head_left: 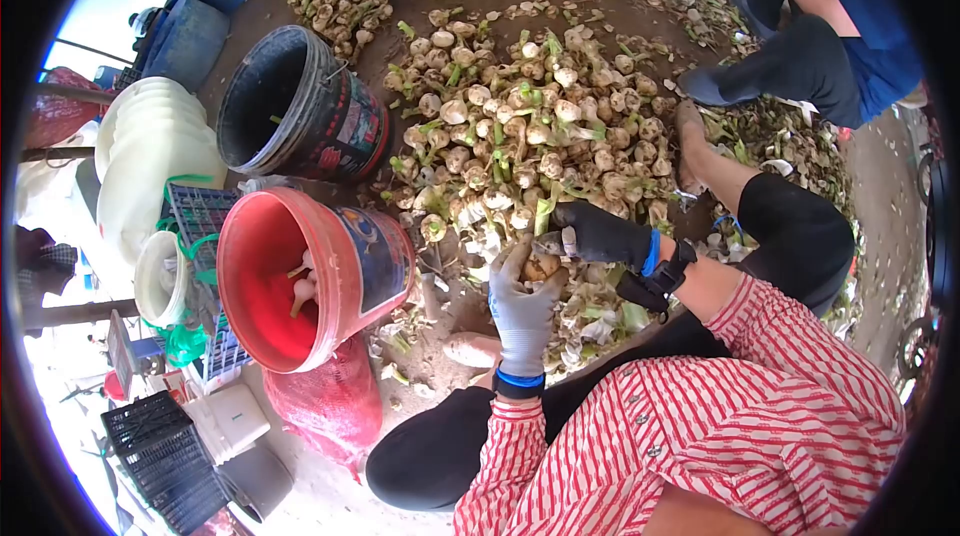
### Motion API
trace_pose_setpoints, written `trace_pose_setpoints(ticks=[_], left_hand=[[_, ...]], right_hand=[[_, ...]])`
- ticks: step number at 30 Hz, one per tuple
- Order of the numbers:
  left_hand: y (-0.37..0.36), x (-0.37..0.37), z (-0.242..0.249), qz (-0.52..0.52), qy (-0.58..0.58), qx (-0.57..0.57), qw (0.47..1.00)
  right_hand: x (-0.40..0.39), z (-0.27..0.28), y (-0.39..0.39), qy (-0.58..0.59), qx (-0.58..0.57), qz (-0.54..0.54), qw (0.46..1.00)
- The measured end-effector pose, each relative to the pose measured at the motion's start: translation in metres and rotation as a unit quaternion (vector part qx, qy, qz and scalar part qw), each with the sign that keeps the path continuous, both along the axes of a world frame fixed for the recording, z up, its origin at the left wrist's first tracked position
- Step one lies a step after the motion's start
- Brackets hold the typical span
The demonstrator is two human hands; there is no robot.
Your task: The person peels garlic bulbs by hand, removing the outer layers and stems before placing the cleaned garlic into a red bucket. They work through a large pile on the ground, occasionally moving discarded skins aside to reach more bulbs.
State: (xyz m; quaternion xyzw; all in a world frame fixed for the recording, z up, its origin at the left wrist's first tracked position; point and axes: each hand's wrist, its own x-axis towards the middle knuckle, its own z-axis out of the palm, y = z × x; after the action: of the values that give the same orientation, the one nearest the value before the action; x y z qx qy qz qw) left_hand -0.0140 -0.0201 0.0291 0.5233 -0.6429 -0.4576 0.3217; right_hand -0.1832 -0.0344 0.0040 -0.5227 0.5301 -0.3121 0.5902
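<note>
My left hand [523, 306], in a grey-white glove with a blue band at the wrist, has its fingers curled round a brownish garlic bulb [541, 268]. Right beside it is my right hand [605, 235] in a black glove, its fingers closed at the bulb's green stalk [543, 216]. Whether a small tool sits in that right hand is hidden by the glove. Just beyond both hands lies a big heap of garlic bulbs [530, 126] with stems and roots. Loose papery skins [600, 321] are scattered under my wrists.
To the left, a red bucket [232, 281] lies tilted toward me with a few trimmed bulbs [303, 288] inside. Behind it leans a black bucket [360, 126]. A red mesh sack [325, 401] and black crate [160, 456] are nearer. Another person's leg [790, 66] is at upper right.
</note>
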Motion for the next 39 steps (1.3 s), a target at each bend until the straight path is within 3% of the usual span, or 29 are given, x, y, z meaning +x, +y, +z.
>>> trace_pose_setpoints(ticks=[4, 5, 6, 7, 9, 13, 15, 16, 18, 19, 21, 22, 23, 25, 27, 29, 30, 31, 32, 33, 35, 36, 37, 38, 39], left_hand=[[0.007, -0.001, 0.002, 0.013, 0.08, 0.046, 0.996], [0.007, -0.003, 0.008, 0.044, 0.199, 0.121, 0.972], [0.007, -0.003, 0.012, 0.073, 0.313, 0.193, 0.927], [0.006, 0.0, 0.007, 0.073, 0.313, 0.194, 0.927], [0.003, 0.007, -0.004, 0.076, 0.521, 0.305, 0.794], [0.007, 0.0, -0.001, 0.089, 0.522, 0.35, 0.773], [0.006, 0.007, -0.013, 0.082, 0.5, 0.366, 0.781], [0.006, 0.014, -0.021, 0.066, 0.507, 0.42, 0.75], [-0.001, 0.023, -0.026, -0.017, 0.548, 0.52, 0.655], [0.0, 0.018, -0.022, -0.017, 0.548, 0.521, 0.654], [0.005, 0.007, -0.007, 0.066, 0.365, 0.399, 0.838], [0.006, 0.012, -0.008, 0.027, 0.279, 0.32, 0.905], [0.007, 0.017, -0.012, 0.027, 0.279, 0.32, 0.905], [0.009, 0.025, -0.019, -0.026, 0.202, 0.25, 0.946], [0.005, 0.035, -0.024, -0.025, 0.257, 0.274, 0.926], [-0.003, 0.044, -0.044, -0.09, 0.13, 0.095, 0.983], [-0.007, 0.039, -0.032, -0.102, 0.082, 0.037, 0.991], [-0.005, 0.038, -0.028, -0.102, 0.083, 0.039, 0.991], [-0.002, 0.037, -0.026, -0.082, 0.118, 0.12, 0.982], [-0.001, 0.036, -0.023, -0.061, 0.151, 0.2, 0.966], [0.001, 0.029, -0.014, -0.075, 0.16, 0.212, 0.961], [0.002, 0.028, -0.012, -0.06, 0.186, 0.252, 0.948], [0.003, 0.028, -0.012, -0.044, 0.21, 0.292, 0.932], [0.002, 0.031, -0.015, -0.03, 0.277, 0.318, 0.906], [0.001, 0.036, -0.02, -0.041, 0.431, 0.336, 0.836]], right_hand=[[-0.003, 0.008, 0.008, -0.028, -0.02, 0.004, 0.999], [-0.005, 0.009, 0.008, -0.068, -0.023, 0.0, 0.997], [-0.007, 0.011, 0.007, -0.022, -0.029, 0.012, 0.999], [-0.008, 0.014, 0.009, -0.022, -0.028, 0.012, 0.999], [-0.007, 0.018, 0.013, 0.138, -0.037, 0.019, 0.99], [0.01, -0.005, 0.017, 0.073, -0.046, -0.038, 0.996], [0.022, -0.022, 0.026, -0.171, -0.093, -0.162, 0.967], [0.016, -0.006, 0.024, 0.075, -0.256, -0.113, 0.957], [0.022, -0.02, 0.026, 0.023, -0.22, -0.116, 0.968], [0.024, -0.023, 0.026, -0.027, -0.188, -0.118, 0.975], [0.024, -0.007, 0.03, 0.014, -0.175, -0.15, 0.973], [0.024, 0.004, 0.03, 0.053, -0.164, -0.18, 0.969], [0.02, 0.005, 0.03, 0.053, -0.163, -0.179, 0.969], [0.006, 0.004, 0.03, 0.012, -0.064, -0.062, 0.996], [-0.012, -0.006, 0.028, -0.016, -0.083, -0.042, 0.996], [-0.022, -0.007, 0.035, -0.205, 0.074, -0.068, 0.974], [-0.02, 0.002, 0.036, -0.205, 0.075, -0.069, 0.973], [-0.018, 0.016, 0.036, -0.126, 0.064, -0.053, 0.989], [-0.016, 0.024, 0.038, -0.047, 0.053, -0.038, 0.997], [-0.014, 0.017, 0.041, -0.047, 0.055, -0.04, 0.997], [-0.012, 0.0, 0.046, -0.152, 0.057, -0.014, 0.987], [-0.012, 0.022, 0.045, -0.078, 0.056, -0.003, 0.995], [-0.014, 0.013, 0.047, -0.077, 0.055, -0.005, 0.995], [-0.015, -0.002, 0.05, -0.098, 0.073, -0.036, 0.992], [-0.015, -0.006, 0.051, -0.12, 0.09, -0.066, 0.987]])
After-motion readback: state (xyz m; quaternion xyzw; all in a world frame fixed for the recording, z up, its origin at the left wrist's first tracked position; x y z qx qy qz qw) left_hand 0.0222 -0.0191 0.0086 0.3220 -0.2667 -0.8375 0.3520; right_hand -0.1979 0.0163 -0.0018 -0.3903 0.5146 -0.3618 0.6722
